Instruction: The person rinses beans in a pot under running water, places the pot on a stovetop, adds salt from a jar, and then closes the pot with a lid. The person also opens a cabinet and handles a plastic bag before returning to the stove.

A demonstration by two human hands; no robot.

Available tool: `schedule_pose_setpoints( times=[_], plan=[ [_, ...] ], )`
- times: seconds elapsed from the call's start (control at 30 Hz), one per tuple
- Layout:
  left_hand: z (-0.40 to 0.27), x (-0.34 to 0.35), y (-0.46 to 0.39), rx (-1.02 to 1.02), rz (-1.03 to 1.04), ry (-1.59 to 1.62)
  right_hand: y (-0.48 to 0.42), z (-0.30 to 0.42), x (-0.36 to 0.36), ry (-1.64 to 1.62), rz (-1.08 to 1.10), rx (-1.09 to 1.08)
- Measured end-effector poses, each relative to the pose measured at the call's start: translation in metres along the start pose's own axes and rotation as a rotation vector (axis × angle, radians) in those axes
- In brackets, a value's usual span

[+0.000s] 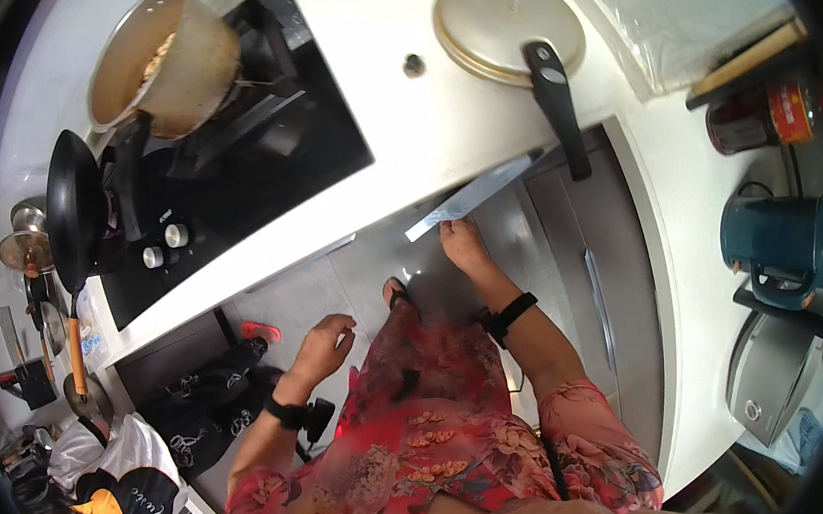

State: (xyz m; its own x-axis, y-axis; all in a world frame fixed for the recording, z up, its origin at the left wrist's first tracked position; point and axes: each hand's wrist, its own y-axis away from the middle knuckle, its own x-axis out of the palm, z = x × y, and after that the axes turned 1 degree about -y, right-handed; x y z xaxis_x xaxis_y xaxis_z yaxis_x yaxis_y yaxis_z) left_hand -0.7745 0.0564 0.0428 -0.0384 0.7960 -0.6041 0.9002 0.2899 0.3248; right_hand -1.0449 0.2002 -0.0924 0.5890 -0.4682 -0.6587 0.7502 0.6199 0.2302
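My right hand (pixel 464 243) has its fingers curled at the metal front edge of a drawer (pixel 467 198) below the white counter; the drawer seems slightly pulled out. My left hand (pixel 325 343) hangs in front of me, fingers loosely bent, with nothing in it. Both wrists wear black bands. On the counter above my right hand lies a round metal pressure cooker lid (pixel 508 28) with a black handle that juts over the edge. To the left, a metal pot (pixel 170 65) with food inside stands on the black gas hob (pixel 261 160), tilted in this view.
A black wok (pixel 74 208) with a wooden handle is at the hob's left. On the right counter (pixel 685 245) are a teal kettle (pixel 775 248), a dark jar (pixel 740 123) and a grey appliance (pixel 772 371). Another person (pixel 129 485) is at the lower left.
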Motion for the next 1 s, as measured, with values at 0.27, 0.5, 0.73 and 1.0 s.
schedule_pose_setpoints(
  times=[0.27, 0.5, 0.73, 1.0],
  plan=[
    [0.023, -0.061, 0.03, -0.068, -0.13, 0.092, -0.07, -0.008, 0.026, -0.067, -0.137, -0.336],
    [0.028, -0.111, 0.042, 0.079, -0.123, 0.24, 0.031, 0.182, -0.101, -0.058, 0.918, 0.156],
    [0.023, -0.156, 0.057, 0.051, -0.345, 0.373, -0.04, 0.471, -0.148, -0.937, 0.293, -0.663],
    [0.038, -0.148, 0.095, -0.07, -0.532, 0.41, -0.142, 0.544, -0.111, -0.832, 0.332, -0.335]
  ],
)
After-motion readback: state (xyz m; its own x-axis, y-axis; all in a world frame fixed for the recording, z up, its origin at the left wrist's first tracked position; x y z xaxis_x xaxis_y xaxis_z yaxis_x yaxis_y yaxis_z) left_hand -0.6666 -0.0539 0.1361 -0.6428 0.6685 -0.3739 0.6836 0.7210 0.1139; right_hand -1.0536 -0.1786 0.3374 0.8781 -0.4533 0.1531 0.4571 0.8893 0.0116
